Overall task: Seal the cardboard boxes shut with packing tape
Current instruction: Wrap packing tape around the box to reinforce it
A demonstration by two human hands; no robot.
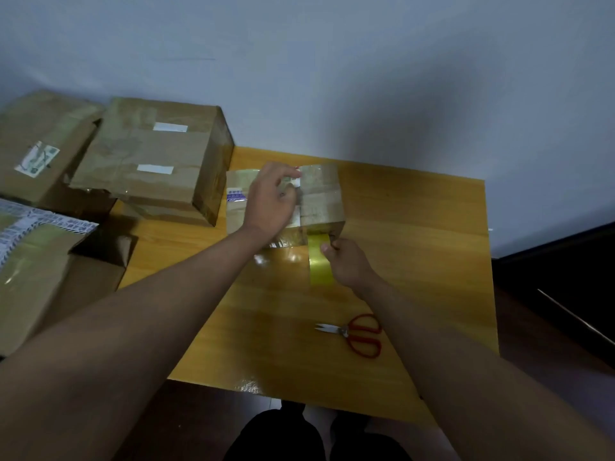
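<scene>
Head view looks down on a yellow wooden table (416, 261) with a small cardboard box (321, 201) near its far middle. Left hand (271, 202) lies on top of the box, fingers curled, pinching something small at the top seam; what it is I cannot tell. Right hand (347, 264) sits at about 5 o'clock from the box, just beside its near face, gripping a roll of yellowish packing tape (319, 261). A strip of tape runs from the roll up onto the box. Red-handled scissors (357, 334) lie on the table at 6 o'clock from the right hand, well apart from it. A larger taped box (149, 164) stands at 9 o'clock from the small one, with more boxes (40, 154) beyond it.
</scene>
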